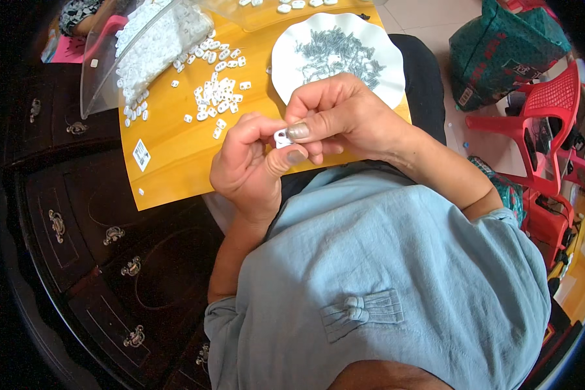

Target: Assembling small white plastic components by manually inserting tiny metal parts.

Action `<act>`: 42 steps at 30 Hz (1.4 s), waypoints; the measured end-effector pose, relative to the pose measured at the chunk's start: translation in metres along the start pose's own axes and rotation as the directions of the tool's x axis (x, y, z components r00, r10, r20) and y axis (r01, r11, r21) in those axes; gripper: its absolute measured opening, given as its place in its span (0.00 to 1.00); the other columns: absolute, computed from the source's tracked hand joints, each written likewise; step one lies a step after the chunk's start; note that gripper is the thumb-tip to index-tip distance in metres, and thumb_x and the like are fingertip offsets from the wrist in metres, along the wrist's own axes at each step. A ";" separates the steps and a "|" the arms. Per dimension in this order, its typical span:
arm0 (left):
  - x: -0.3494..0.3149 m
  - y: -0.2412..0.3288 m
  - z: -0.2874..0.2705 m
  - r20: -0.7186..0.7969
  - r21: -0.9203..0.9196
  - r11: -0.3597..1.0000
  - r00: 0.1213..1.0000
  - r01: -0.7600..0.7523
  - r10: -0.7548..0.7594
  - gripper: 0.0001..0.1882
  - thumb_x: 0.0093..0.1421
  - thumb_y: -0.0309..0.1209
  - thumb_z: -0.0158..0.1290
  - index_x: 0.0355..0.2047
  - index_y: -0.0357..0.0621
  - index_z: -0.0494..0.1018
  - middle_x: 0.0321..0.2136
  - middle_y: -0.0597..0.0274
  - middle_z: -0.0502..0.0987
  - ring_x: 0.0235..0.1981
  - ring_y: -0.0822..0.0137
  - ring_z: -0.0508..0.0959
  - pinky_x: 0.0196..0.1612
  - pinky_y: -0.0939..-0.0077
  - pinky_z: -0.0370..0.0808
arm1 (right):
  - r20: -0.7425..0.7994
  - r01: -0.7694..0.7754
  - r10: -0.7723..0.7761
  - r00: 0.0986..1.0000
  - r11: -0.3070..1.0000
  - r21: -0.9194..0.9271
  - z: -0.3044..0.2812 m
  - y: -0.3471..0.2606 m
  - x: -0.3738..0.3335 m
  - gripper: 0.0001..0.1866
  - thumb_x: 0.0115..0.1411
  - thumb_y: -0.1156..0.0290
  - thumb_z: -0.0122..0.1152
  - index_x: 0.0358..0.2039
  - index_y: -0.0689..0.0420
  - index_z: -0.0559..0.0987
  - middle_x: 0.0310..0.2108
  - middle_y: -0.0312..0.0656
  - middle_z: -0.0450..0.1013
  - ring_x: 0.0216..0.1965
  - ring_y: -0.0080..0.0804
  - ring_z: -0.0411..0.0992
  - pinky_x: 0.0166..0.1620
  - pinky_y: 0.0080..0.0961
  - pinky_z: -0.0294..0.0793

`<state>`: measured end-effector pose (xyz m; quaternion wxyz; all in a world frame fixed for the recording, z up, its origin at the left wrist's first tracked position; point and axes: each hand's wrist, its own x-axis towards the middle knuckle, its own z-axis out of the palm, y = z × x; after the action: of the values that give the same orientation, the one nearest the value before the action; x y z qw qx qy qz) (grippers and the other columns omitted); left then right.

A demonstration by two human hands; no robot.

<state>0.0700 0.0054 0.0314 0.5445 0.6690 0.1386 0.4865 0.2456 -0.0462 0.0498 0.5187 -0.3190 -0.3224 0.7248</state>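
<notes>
A small white plastic piece with holes point(281, 138) is pinched between my two hands, just past the near edge of the yellow board. My left hand point(246, 156) is closed, with thumb and forefinger gripping its left side. The closed right hand point(344, 117) presses thumb and fingertips against its right side; whether a smaller part is also in that pinch is hidden. Right behind my right hand lies a white wavy-rimmed plate point(286, 65) bearing a heap of small grey metal pieces point(338, 52). Loose white plastic pieces point(218, 96) are scattered beyond my left hand.
A clear plastic bin point(101, 81) full of white pieces lies tipped at the board's far left. A dark drawer cabinet point(78, 195) flanks the yellow board point(175, 175). Right are a red plastic chair point(546, 97) and green bag point(500, 49). Someone's arm point(88, 23) shows far left.
</notes>
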 end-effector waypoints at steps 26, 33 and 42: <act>-0.009 -0.008 0.009 -0.092 -0.178 0.975 0.985 0.130 -0.148 0.17 0.51 0.12 0.61 0.41 0.32 0.71 0.33 0.59 0.72 0.31 0.71 0.75 0.36 0.78 0.76 | -0.057 -0.002 -0.004 0.998 0.995 -0.096 -0.007 0.007 -0.001 0.09 0.64 0.70 0.57 0.33 0.64 0.78 0.21 0.37 0.74 0.22 0.21 0.73 0.23 0.13 0.62; -0.013 -0.011 0.006 -0.057 -0.062 0.995 0.995 0.076 -0.079 0.15 0.50 0.12 0.61 0.37 0.32 0.71 0.32 0.61 0.71 0.32 0.72 0.74 0.36 0.81 0.73 | -0.077 -0.042 0.035 0.996 0.995 -0.093 -0.006 0.010 -0.005 0.08 0.63 0.71 0.59 0.32 0.63 0.79 0.22 0.36 0.74 0.22 0.19 0.72 0.23 0.13 0.62; -0.020 -0.008 0.013 -0.207 -0.135 0.972 0.954 0.194 -0.219 0.20 0.51 0.14 0.62 0.44 0.32 0.70 0.36 0.60 0.71 0.34 0.72 0.73 0.40 0.80 0.73 | -0.109 0.108 -0.189 0.976 0.853 -0.510 -0.002 -0.016 -0.007 0.07 0.62 0.72 0.61 0.36 0.63 0.80 0.25 0.35 0.76 0.27 0.16 0.72 0.26 0.14 0.65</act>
<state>0.0733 -0.0136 0.0155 0.6108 0.5607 0.2394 0.5053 0.2576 -0.0482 0.0625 0.4958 -0.4722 -0.4819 0.5467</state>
